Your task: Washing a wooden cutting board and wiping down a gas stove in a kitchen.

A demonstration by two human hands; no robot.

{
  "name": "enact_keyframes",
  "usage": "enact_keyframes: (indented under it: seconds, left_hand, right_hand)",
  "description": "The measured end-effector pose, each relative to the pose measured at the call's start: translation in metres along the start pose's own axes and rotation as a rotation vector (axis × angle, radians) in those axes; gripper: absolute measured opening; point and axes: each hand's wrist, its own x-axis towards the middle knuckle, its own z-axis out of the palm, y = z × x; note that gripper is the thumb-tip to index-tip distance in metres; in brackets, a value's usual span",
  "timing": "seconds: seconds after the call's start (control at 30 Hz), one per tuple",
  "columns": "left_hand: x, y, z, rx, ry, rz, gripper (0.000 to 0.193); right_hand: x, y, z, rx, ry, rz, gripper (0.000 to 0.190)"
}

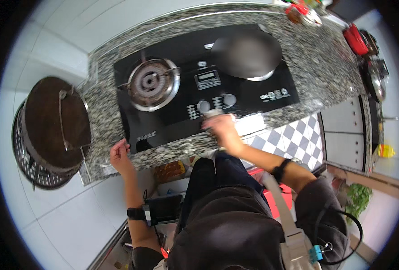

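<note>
My right hand (223,132) is blurred over the front edge of a black glass gas cooktop (172,123), just below two round control knobs (203,106). A pale, smeared patch (213,113) shows at its fingertips; what it is, and whether I grip it, cannot be made out. At the cooktop's front left corner is my left hand (121,156), fingers loosely curled, with nothing visible in them. The left burner (149,83) is bare, its metal ring and supports exposed. Over the right burner sits a dark, round pan or lid (248,54), blurred.
A large dark pan (56,125) hangs or stands at the left beside the granite counter (103,135), above a perforated rack (27,165). Jars with red lids (299,13) are at the back right. Farther right are a red pot (355,39) and a yellow bottle (386,151).
</note>
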Motion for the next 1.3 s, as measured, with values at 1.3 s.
enact_keyframes:
  seconds: [1.3]
  left_hand:
    - [-0.020,-0.033,-0.093,0.075,0.318,-0.068,0.013]
  right_hand:
    - [0.066,-0.103,0.145,0.204,-0.580,-0.309,0.050]
